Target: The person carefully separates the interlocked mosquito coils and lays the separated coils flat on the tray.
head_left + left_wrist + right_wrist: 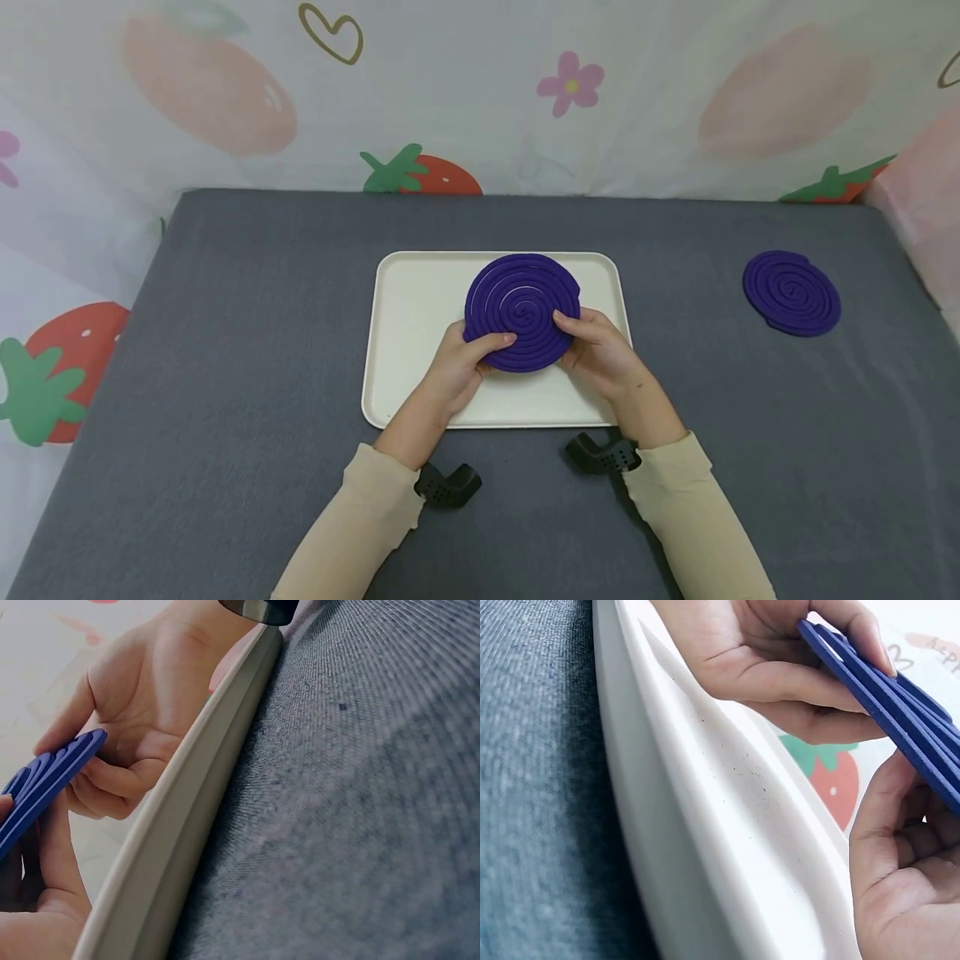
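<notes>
Whether a home or a studio was shown could not be told: the cloth-covered grey table [225, 358] was screened along its far edge by a white hanging [465, 92] printed with strawberries [448, 177], pink flowers [551, 87] and gold hearts [332, 32].

The disc [517, 287] I hold looks like rubbery plastic, ridged all over, its coils faintly shiny and its edge matt. The second disc [791, 293], at the right of the frame, is ridged likewise. The tray [420, 333], mid-frame, seems hard, smooth plastic with a soft gloss. The tablecloth [225, 375] is a rough, matt weave. My sleeves [360, 533], low in the frame, are matt cloth; the backdrop [450, 83] up top looks like smooth, printed fabric
</notes>
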A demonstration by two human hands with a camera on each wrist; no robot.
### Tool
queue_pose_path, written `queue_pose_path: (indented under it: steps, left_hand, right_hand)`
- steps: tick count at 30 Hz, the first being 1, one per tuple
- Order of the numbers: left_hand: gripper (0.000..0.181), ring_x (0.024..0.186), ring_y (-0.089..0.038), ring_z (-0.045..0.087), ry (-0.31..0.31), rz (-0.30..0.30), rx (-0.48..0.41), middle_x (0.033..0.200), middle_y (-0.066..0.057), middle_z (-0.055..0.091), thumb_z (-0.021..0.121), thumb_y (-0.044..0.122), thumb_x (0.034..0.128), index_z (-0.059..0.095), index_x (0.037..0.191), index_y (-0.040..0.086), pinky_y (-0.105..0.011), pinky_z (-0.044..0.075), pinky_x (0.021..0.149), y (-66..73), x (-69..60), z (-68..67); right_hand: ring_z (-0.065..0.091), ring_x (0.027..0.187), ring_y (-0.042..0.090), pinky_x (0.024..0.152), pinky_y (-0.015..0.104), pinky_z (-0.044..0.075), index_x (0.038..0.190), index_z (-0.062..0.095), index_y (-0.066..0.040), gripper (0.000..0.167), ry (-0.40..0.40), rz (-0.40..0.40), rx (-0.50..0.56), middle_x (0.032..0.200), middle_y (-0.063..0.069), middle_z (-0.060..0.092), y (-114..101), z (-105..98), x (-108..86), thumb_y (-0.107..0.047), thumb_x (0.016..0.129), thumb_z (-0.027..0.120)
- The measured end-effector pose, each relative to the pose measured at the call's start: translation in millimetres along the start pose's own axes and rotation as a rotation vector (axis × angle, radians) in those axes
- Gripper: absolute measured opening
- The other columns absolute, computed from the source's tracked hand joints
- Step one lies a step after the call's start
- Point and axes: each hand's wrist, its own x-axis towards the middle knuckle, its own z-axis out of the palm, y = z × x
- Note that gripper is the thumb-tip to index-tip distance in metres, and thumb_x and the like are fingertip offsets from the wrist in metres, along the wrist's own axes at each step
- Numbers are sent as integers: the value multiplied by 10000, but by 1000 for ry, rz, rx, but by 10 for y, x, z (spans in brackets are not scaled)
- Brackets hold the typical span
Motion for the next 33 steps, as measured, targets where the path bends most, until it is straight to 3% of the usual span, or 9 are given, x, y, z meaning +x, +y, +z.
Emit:
queue_pose_path:
  steps: [18, 28, 33]
  left_hand:
    - [369, 810, -89, 631, 11, 14, -33, 943, -12, 635, 520, -13, 874, 466, 1226, -110, -207, 527, 675, 12, 7, 33]
    - [418, 847, -98, 642, 6, 20, -13, 972, -11, 645, 526, -30, 854, 458, 1252, -138, -217, 534, 724, 11, 12, -5]
    - [422, 858, -103, 647, -1, 11, -34, 975, -15, 647, 524, -52, 836, 458, 1242, -146, -223, 533, 754, 10, 4, -7]
  right_hand:
    - [646, 830, 133, 743, 270, 541, 973, 681, -46, 249, -25, 2, 54, 917, 61, 685, -12, -12, -5, -46, 997, 433]
    - [642, 835, 129, 751, 264, 537, 975, 687, -50, 265, -45, -9, 21, 923, 56, 684, 13, -43, 7, -43, 999, 422]
    - [640, 864, 137, 776, 271, 530, 992, 691, -43, 240, -89, -14, 58, 948, 60, 686, 18, -52, 2, -65, 994, 452]
